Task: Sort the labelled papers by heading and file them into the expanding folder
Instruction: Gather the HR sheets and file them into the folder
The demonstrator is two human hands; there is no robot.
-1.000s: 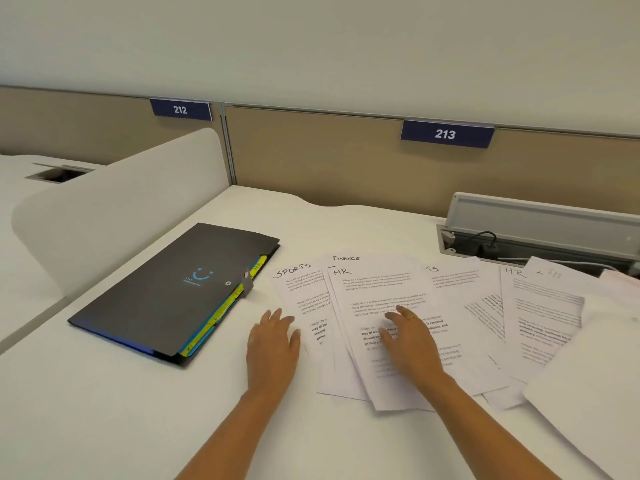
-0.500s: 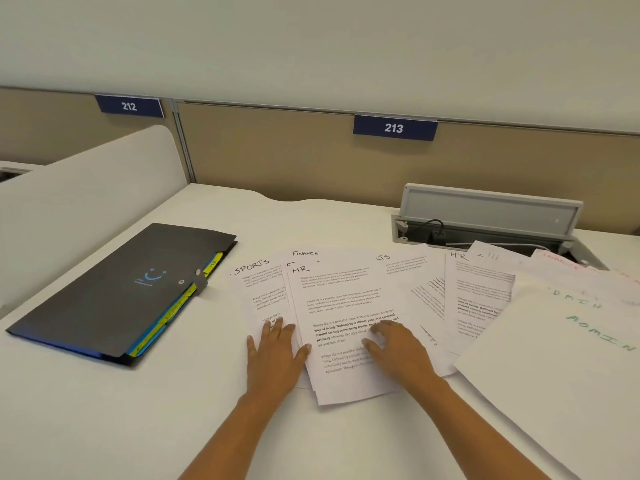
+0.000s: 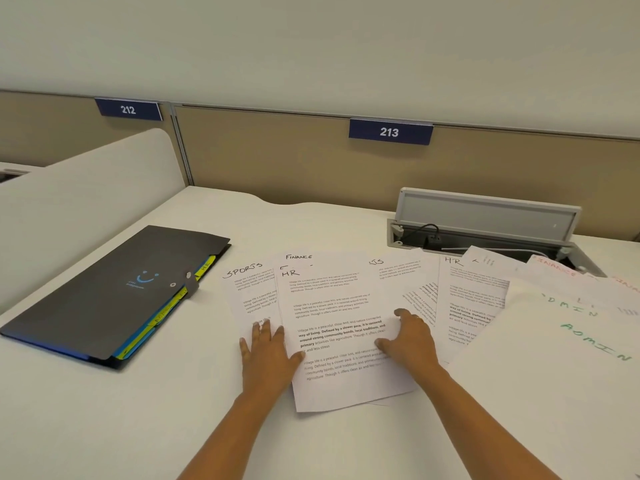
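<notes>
1. The expanding folder (image 3: 114, 292) lies closed and flat on the left part of the white desk (image 3: 104, 427). It is dark grey, with yellow and blue tabs showing along its right edge, and it lies well apart from both hands.
2. Just right of the folder, a sheet headed SPORTS (image 3: 247, 292) lies partly under its neighbours.
3. The left hand (image 3: 266, 355) lies flat, fingers straight and close together. It presses on the lower SPORTS sheet and the left edge of the top sheet and grips nothing.
4. The top sheet, headed HR (image 3: 332, 303), lies between the hands. The heading of a FINANCE sheet (image 3: 299, 257) peeks out above it.
5. The right hand (image 3: 410, 337) rests palm down on the right side of the top sheet, fingers spread, holding nothing.
6. Further right, more papers fan out: a second HR page (image 3: 471, 299), then ADMIN pages (image 3: 561, 382) lettered in green.
7. Behind them, a grey cable box (image 3: 485, 216) stands with its lid raised.
</notes>
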